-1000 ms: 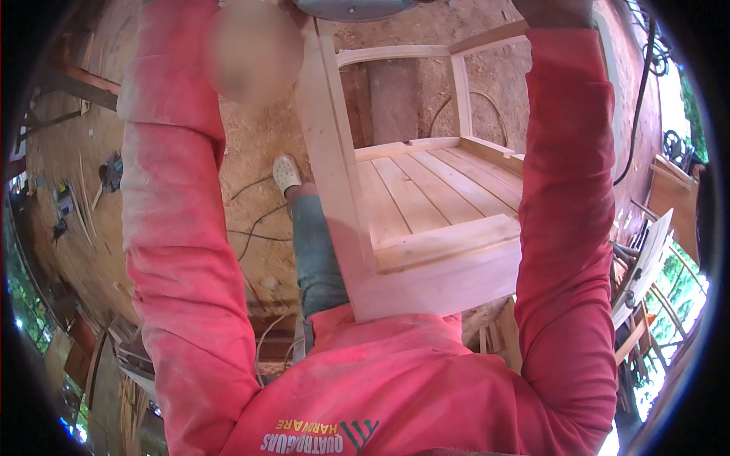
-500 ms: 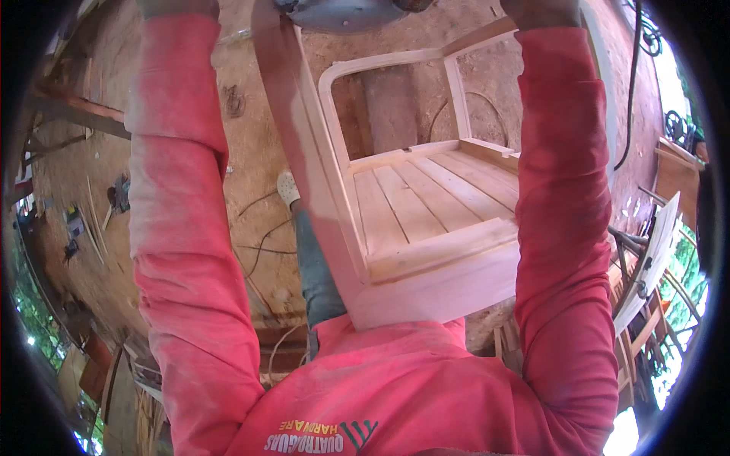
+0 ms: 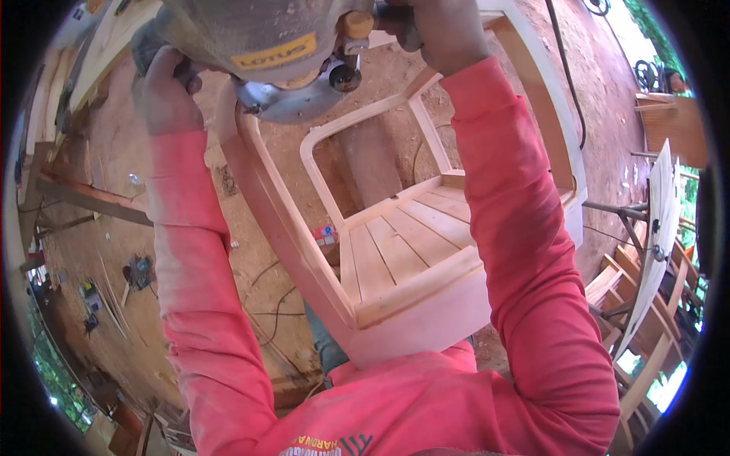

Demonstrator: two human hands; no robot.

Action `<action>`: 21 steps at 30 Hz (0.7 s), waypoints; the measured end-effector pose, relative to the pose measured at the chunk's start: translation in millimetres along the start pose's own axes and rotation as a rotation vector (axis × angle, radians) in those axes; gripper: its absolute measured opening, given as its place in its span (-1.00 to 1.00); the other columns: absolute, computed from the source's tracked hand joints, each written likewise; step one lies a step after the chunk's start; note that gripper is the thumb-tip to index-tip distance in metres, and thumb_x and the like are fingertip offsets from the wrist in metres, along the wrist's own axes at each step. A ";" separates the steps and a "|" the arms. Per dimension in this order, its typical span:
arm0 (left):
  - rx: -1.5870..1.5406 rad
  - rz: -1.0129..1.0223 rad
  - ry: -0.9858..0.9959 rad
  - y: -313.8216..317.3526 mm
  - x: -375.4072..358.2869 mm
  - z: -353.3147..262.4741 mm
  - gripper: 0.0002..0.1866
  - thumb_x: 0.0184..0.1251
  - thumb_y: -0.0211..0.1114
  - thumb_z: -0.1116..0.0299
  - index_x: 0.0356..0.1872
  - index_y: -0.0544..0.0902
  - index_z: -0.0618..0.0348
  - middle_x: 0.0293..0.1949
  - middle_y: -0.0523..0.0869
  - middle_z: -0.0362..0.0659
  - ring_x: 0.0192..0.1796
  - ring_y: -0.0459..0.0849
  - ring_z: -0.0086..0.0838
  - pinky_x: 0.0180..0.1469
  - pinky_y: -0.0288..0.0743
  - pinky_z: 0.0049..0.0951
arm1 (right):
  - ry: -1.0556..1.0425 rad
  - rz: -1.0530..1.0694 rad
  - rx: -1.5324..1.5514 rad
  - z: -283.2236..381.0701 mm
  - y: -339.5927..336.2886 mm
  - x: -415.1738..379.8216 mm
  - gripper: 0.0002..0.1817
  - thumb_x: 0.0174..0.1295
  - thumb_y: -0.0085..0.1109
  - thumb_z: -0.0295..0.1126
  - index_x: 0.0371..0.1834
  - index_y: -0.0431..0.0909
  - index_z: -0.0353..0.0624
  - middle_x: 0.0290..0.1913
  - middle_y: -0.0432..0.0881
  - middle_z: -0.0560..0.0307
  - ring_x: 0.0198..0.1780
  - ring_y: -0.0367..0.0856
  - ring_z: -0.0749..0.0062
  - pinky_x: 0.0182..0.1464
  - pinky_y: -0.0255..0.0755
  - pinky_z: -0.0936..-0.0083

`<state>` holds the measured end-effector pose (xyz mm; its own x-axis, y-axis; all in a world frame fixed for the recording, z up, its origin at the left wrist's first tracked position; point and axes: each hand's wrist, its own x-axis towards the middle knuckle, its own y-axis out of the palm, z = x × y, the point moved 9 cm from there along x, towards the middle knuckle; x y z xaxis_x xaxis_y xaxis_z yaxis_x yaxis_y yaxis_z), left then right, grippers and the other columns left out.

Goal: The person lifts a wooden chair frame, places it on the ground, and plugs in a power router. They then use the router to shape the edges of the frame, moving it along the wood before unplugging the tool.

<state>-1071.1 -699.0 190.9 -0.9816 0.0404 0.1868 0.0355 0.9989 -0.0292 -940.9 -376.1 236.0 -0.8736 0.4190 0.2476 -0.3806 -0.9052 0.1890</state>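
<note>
A grey LOTUS router [image 3: 262, 26] with a round metal base spans the top of the head view. My left hand [image 3: 169, 87] is closed around its dark side handle. On the other side, my right hand [image 3: 449, 34] is wrapped about the opposite handle. The router's base overlaps the near-left rim of a pale wooden box-like frame [image 3: 285, 251], which has rounded openings. Inside the frame, slatted boards [image 3: 407, 235] form a panel. The frame's near end reaches my red shirt. The cutting bit is hidden.
A dark cord [image 3: 566, 83] hangs at the upper right. Timber beams [image 3: 91, 199] stand at the left, and small power tools [image 3: 138, 272] lie on the dirt floor. Wood scraps [image 3: 654, 327] and a white board [image 3: 652, 235] lean at the right. A small red-and-blue item [image 3: 326, 235] shows behind the frame.
The router and both hands appear lower and more fully in view. The frame and surroundings have shifted with the camera. Both arms have moved, and the right forearm now slants inward.
</note>
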 end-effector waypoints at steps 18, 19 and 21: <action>0.329 0.116 0.214 24.8 -4.4 -16.5 -0.50 0.21 0.03 0.85 0.13 0.65 0.29 -0.04 0.72 -0.15 -0.09 0.73 -0.52 -0.19 0.54 -0.59 | 0.023 0.076 -0.132 16.3 -9.8 -2.0 -0.70 0.17 0.13 -0.55 -0.01 0.59 -0.24 -0.52 0.59 0.13 -0.68 0.54 0.42 -0.74 0.30 0.51; 0.347 0.153 0.279 24.7 -0.5 -11.1 -0.51 0.23 0.04 0.84 0.13 0.66 0.28 -0.05 0.73 -0.14 -0.10 0.73 -0.52 -0.20 0.53 -0.59 | -0.012 0.051 -0.137 16.8 -9.7 0.3 -0.69 0.17 0.13 -0.55 0.01 0.60 -0.24 -0.49 0.60 0.11 -0.66 0.55 0.41 -0.74 0.30 0.49; 0.252 0.237 0.343 21.2 3.9 -4.6 -0.55 0.27 0.05 0.81 0.11 0.67 0.26 -0.06 0.74 -0.13 -0.13 0.74 -0.53 -0.24 0.52 -0.60 | 0.030 0.045 -0.151 15.8 -10.4 -1.1 -0.70 0.17 0.13 -0.56 0.00 0.60 -0.24 -0.48 0.60 0.12 -0.65 0.56 0.41 -0.73 0.30 0.48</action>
<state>-1073.4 -677.6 195.5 -0.8317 0.3136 0.4582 0.1626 0.9266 -0.3391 -931.2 -366.1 248.8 -0.8984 0.3779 0.2237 -0.3806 -0.9242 0.0324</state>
